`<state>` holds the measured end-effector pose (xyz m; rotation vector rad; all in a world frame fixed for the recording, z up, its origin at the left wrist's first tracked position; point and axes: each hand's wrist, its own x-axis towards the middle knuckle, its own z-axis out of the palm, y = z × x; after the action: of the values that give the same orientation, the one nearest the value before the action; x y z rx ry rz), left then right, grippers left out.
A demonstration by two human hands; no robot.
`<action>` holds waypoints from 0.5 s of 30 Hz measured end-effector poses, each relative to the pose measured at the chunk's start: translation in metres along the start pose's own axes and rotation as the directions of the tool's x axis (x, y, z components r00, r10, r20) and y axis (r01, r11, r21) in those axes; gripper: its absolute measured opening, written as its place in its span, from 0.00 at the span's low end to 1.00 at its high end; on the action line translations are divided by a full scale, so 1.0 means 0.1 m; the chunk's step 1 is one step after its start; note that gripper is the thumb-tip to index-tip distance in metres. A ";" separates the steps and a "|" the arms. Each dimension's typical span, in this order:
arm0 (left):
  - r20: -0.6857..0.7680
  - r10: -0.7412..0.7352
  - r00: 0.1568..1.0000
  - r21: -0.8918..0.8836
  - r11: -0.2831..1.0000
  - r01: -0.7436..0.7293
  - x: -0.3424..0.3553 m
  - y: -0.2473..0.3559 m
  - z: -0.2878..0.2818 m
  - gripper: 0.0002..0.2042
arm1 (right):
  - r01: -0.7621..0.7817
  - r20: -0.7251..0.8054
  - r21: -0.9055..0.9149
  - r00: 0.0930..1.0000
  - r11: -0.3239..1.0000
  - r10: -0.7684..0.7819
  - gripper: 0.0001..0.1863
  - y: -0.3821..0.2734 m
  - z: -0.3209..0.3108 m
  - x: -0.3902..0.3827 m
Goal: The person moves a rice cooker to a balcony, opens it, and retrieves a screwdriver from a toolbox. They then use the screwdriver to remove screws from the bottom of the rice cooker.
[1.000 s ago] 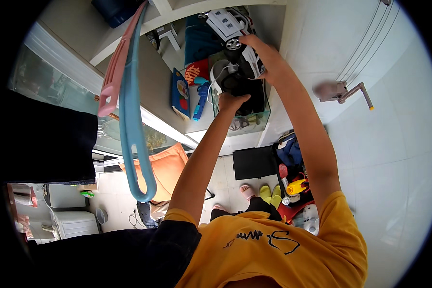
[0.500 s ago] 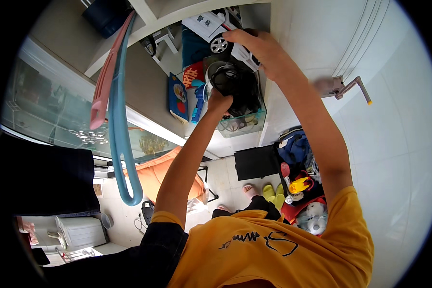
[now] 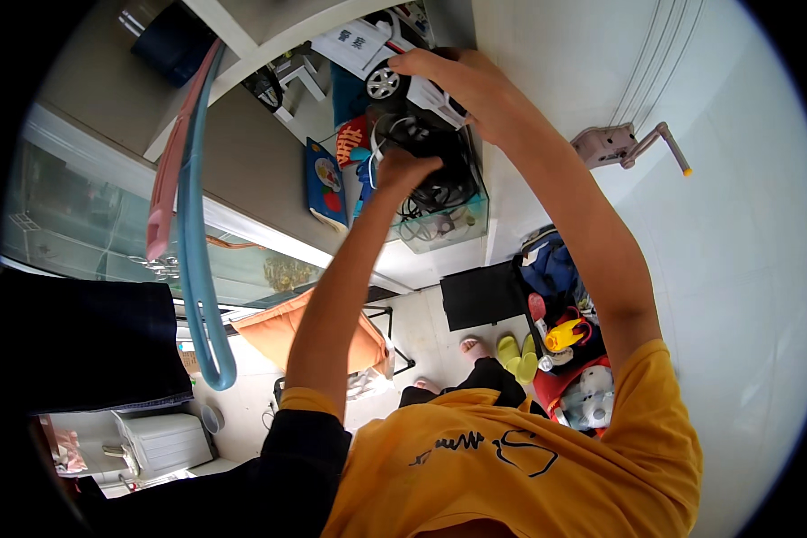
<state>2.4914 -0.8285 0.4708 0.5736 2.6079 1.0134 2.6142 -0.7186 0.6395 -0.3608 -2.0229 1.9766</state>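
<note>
A white toy car (image 3: 435, 100) with dark wheels is tilted at the top of the cabinet shelf. My right hand (image 3: 466, 85) grips it from the right, thumb by a wheel. Below the car stands a clear plastic bin (image 3: 448, 231) full of cables. My left hand (image 3: 405, 170) reaches into the bin, closed on a bundle of black cables (image 3: 429, 136); its thumb points right and its other fingers are mostly hidden. Just left of that hand are a blue plastic object (image 3: 364, 179), a red packet (image 3: 351, 142) and a blue picture book (image 3: 326, 184).
Pink (image 3: 163, 202) and blue hangers (image 3: 194, 224) dangle at the left, near dark hanging clothing (image 3: 99, 336). A crank handle (image 3: 650, 148) juts from the right wall. Below lie an orange folding chair (image 3: 282, 332), green slippers (image 3: 517, 359) and a heap of bags and toys (image 3: 565, 296).
The view has shifted slightly, so the shelf and hangers appear farther left. My left hand has moved up and deeper among the black cables. My right hand stays on the toy car.
</note>
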 end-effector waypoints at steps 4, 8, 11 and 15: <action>0.054 0.147 0.988 -0.260 0.957 -0.128 0.25 -0.05 -0.60 0.18 | -0.005 0.057 0.088 0.998 0.996 0.000 0.27 -0.02 0.07 -0.02; 0.128 0.079 0.989 -0.473 0.881 -0.009 -0.12 0.62 -1.07 0.16 | 0.044 0.003 0.119 0.999 0.992 -0.045 0.27 0.00 -0.02 -0.03; 0.100 0.005 0.995 -0.467 0.883 0.042 -0.01 0.48 -1.37 0.17 | 0.036 0.014 0.078 0.999 0.996 -0.037 0.27 -0.02 0.04 -0.02; 0.049 -0.124 0.991 -0.452 0.882 0.133 0.04 0.40 -1.38 0.18 | 0.048 0.002 0.088 0.999 0.995 -0.049 0.27 -0.01 0.03 -0.04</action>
<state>2.4431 -0.8799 0.5965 0.2854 2.2351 1.4980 2.6169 -0.7225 0.6401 -0.2856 -1.9212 2.0298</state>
